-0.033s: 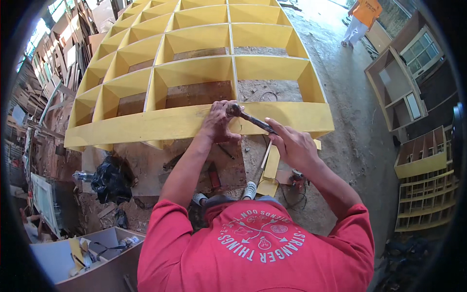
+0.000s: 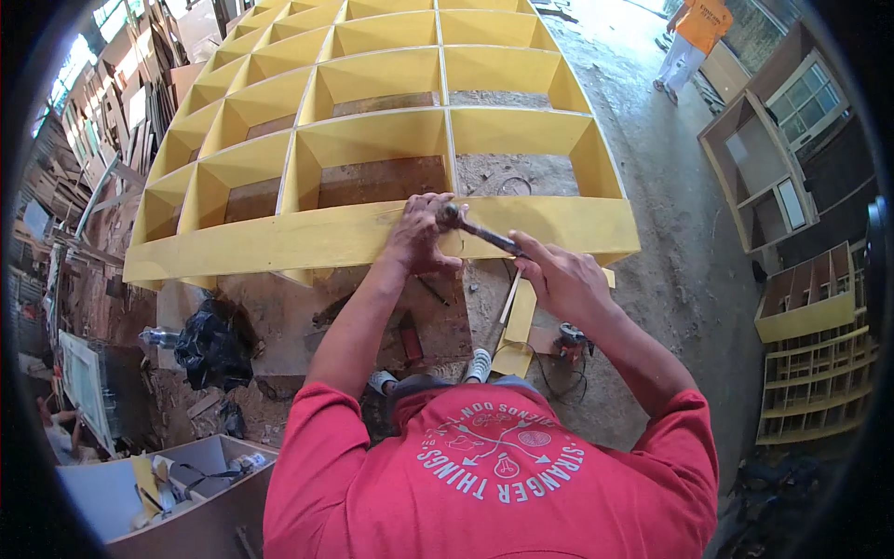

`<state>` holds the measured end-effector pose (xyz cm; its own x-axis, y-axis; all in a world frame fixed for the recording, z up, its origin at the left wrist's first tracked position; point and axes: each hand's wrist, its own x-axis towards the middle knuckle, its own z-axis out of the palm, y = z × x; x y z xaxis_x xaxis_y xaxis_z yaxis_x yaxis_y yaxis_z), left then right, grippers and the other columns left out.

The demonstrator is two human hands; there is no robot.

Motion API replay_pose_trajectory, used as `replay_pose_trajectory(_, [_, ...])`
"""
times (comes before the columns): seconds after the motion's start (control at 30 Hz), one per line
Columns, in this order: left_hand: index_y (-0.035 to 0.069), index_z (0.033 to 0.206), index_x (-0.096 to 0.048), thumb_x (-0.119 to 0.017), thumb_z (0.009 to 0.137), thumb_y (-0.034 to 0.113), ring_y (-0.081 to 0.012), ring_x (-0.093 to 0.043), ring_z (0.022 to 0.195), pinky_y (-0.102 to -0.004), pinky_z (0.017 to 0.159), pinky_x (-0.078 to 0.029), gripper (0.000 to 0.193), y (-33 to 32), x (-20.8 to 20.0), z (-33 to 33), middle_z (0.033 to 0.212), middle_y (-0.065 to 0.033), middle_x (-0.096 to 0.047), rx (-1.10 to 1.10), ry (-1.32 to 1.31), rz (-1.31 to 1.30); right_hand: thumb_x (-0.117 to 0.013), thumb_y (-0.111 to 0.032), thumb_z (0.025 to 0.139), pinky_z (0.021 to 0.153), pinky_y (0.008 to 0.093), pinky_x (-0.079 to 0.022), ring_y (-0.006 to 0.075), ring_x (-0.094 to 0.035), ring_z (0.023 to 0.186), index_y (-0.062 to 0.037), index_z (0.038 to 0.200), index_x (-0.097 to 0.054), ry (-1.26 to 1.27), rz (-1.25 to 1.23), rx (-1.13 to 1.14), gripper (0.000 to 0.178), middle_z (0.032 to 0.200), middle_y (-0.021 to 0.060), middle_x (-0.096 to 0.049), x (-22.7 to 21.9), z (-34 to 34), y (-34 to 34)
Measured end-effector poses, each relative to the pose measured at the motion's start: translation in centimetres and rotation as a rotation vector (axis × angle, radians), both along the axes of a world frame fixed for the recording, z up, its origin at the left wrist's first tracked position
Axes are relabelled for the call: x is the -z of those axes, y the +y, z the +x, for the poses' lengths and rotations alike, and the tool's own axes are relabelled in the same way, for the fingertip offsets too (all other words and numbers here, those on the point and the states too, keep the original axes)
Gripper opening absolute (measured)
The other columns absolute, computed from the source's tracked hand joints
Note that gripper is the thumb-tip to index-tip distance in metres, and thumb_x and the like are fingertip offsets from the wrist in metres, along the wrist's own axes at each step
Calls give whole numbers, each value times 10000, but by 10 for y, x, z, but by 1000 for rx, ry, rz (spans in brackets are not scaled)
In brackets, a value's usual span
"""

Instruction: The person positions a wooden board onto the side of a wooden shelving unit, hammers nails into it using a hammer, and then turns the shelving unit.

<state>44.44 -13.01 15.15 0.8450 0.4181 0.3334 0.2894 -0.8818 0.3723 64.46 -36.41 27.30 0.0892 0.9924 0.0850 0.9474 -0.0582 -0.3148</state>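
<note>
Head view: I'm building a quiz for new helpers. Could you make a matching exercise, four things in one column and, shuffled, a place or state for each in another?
Things
1. Dark, long-handled hammer
2. Bare left hand
3. Crumpled black plastic bag
4. Co-worker in an orange shirt and pale trousers

Places or states
A. At the upper right
B. Against the yellow wooden front board
C. Held by the bare right hand
D. In the picture's left half, below the board

Pairs: 1-C, 2-B, 3-D, 4-A

Left hand [image 2: 419, 240] sits just up-left of frame centre, fingers upward, thumb out right. Right hand [image 2: 570, 281], right of centre, is closed, knuckles up. Forearms [image 2: 358, 321] angle inward.
</note>
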Motion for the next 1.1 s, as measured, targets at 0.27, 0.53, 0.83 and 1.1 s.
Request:
replay_pose_trajectory(0.27, [158, 1397, -676, -956, 548, 469, -399, -469, 1429, -524, 1237, -364, 947, -1, -5, -2, 1528, -181, -551, -16, 62, 49, -591, -350, 1096, 683, 524, -574, 394, -745, 803, -182, 1500, -585, 57, 160, 20, 438, 913, 175, -749, -15, 4, 0])
replay_pose_trajectory(0.53, [161, 1425, -672, -961, 528, 499, -399, -471, 1423, -523, 1238, -360, 1001, 4, 2, 0, 1525, -179, -551, -9, 53, 80, -603, -321, 1096, 685, 531, -576, 399, -746, 812, -169, 1520, -571, -85, -51, 4, 452, 931, 188, -753, 16, 20, -3])
replay_pose_trajectory(0.83, [159, 1438, -656, -963, 553, 484, -400, -478, 1428, -534, 1239, -360, 991, 2, 1, 2, 1553, -179, -530, -37, 40, 5, -639, -291, 1076, 718, 530, -583, 408, -758, 832, -160, 1469, -621, 137, 140, 21, 415, 929, 229, -740, 31, 18, -8])
replay_pose_trajectory(1.1, [157, 1425, -664, -972, 548, 440, -397, -470, 1448, -535, 1243, -358, 972, 0, -2, -2, 1555, -170, -536, -9, 46, 31, -648, -177, 1065, 709, 445, -593, 402, -722, 750, -157, 1502, -579, 416, 527, 97, 444, 874, 176, -738, 10, 0, -18])
